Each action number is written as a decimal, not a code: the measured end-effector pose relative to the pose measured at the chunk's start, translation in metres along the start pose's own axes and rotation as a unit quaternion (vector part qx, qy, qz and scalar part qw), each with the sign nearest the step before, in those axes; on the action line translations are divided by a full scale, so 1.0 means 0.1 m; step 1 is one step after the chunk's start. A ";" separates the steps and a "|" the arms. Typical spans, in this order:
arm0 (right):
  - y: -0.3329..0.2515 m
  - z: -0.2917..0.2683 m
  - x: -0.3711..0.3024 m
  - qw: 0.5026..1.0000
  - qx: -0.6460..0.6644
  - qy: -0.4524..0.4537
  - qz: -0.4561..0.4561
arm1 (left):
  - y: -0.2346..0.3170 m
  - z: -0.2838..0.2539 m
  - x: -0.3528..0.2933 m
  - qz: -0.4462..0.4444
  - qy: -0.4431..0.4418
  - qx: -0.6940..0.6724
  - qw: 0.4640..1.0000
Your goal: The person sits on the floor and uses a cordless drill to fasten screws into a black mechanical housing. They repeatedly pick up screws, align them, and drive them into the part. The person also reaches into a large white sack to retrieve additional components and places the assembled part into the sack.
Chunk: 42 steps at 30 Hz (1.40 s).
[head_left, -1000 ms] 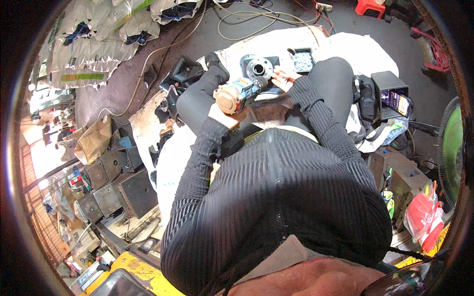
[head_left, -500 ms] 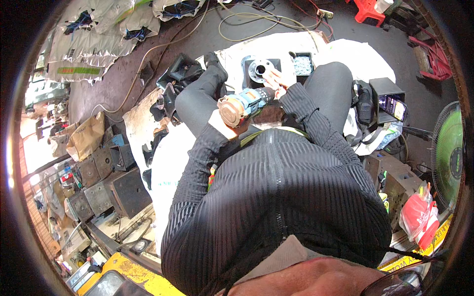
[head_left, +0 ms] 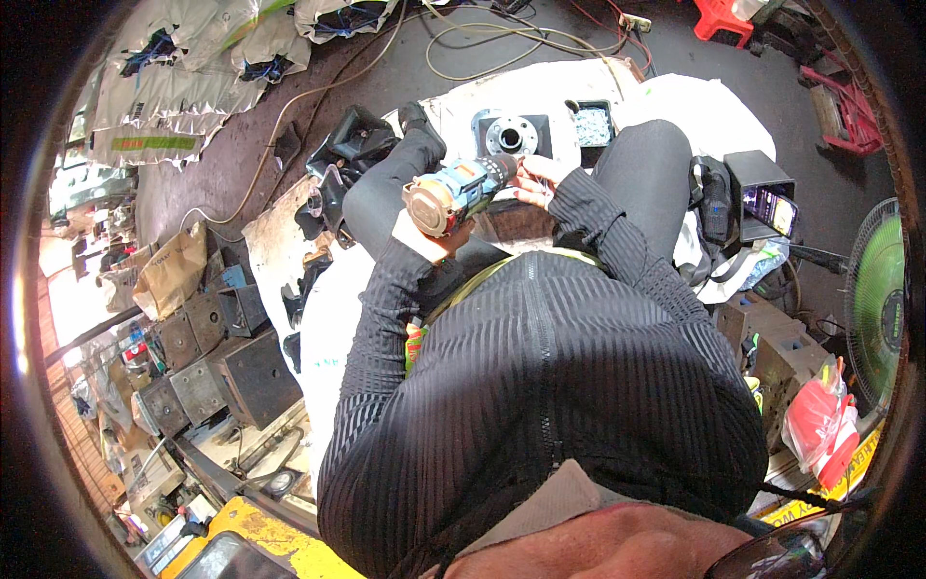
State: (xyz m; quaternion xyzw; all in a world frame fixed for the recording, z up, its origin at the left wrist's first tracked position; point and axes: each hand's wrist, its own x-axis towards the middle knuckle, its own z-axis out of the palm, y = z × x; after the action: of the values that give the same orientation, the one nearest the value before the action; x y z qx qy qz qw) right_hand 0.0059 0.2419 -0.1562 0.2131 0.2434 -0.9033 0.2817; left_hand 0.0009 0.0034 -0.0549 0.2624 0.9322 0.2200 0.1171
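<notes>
My left hand (head_left: 424,236) is wrapped round the grip of a blue cordless drill (head_left: 463,188). The drill's dark chuck points to the right and away from me. At its front end, the fingers of my right hand (head_left: 540,179) are drawn together; anything small between them is too fine to make out. Just beyond the chuck lies a round grey metal flange (head_left: 528,129) with a ring of bolt holes and a dark centre opening. It sits on a dark square part, between my legs.
Right of the flange, a black tray (head_left: 593,125) holds many small metallic pieces. Black plastic parts (head_left: 362,135) lie by my left leg. A phone (head_left: 769,207) leans in a dark box by my right leg, with a green fan (head_left: 876,304) farther right. Cables (head_left: 482,39) cross the floor ahead.
My right hand has drawn back toward me, off the flange, uncovering its centre. The drill has shifted left, and its chuck has come nearer the flange's edge.
</notes>
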 end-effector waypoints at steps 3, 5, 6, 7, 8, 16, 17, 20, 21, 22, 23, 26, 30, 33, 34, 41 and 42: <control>0.00 -0.12 0.08 0.999 0.021 -0.036 0.021 | -0.05 0.08 -0.01 0.022 0.001 0.032 0.999; 0.10 -0.30 0.20 0.998 0.002 -0.062 -0.005 | -0.09 0.12 -0.03 0.003 -0.001 -0.036 0.999; 0.16 -0.32 0.24 0.997 -0.036 -0.060 -0.038 | -0.09 0.11 -0.07 -0.005 0.001 -0.054 0.999; 0.19 -0.38 0.29 0.995 -0.010 -0.096 -0.036 | 0.00 0.06 -0.08 0.003 0.003 -0.046 0.999; 0.23 -0.43 0.35 0.991 0.017 -0.132 -0.032 | 0.04 0.03 -0.08 0.012 0.006 -0.039 0.999; 0.23 -0.53 0.49 0.927 0.197 -0.316 0.036 | 0.00 0.07 -0.11 0.019 0.004 -0.049 0.999; 0.22 -0.51 0.46 0.934 0.194 -0.297 0.034 | -0.01 0.07 -0.10 0.010 -0.009 -0.047 0.999; 0.22 -0.46 0.35 0.956 0.176 -0.234 0.027 | -0.03 0.10 -0.10 0.020 0.009 -0.044 0.999; 0.21 -0.44 0.31 0.961 0.169 -0.216 0.027 | -0.02 0.09 -0.10 0.020 0.011 -0.035 0.999; 0.21 -0.42 0.28 0.966 0.164 -0.200 0.026 | 0.03 0.06 -0.09 0.018 0.006 -0.015 1.000; 0.22 -0.41 0.27 0.969 0.160 -0.185 0.025 | 0.06 0.04 -0.09 0.016 0.001 0.005 1.000; 0.22 -0.38 0.23 0.976 0.153 -0.153 0.022 | 0.09 0.00 -0.09 0.055 0.002 0.015 0.998; 0.21 -0.32 0.22 0.981 0.144 -0.129 0.027 | 0.17 -0.05 -0.09 0.069 -0.004 0.004 0.998; 0.20 -0.27 0.20 0.983 0.142 -0.114 0.030 | 0.19 -0.01 -0.01 0.089 -0.014 0.029 0.996; 0.21 -0.26 0.20 0.984 0.141 -0.109 0.032 | 0.18 -0.03 0.00 0.101 -0.014 0.046 0.994; 0.25 -0.23 0.15 0.989 0.127 -0.051 0.051 | 0.13 0.03 0.07 0.131 -0.035 0.187 0.973; 0.23 -0.23 0.13 0.991 0.119 -0.026 0.054 | -0.03 0.12 0.06 0.067 -0.036 0.114 0.991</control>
State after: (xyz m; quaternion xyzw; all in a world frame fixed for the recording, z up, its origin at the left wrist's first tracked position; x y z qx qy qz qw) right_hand 0.0159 0.2326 -0.1882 0.2344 0.1152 -0.9143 0.3094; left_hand -0.0015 0.0090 -0.0676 0.3437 0.9267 0.1105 0.1045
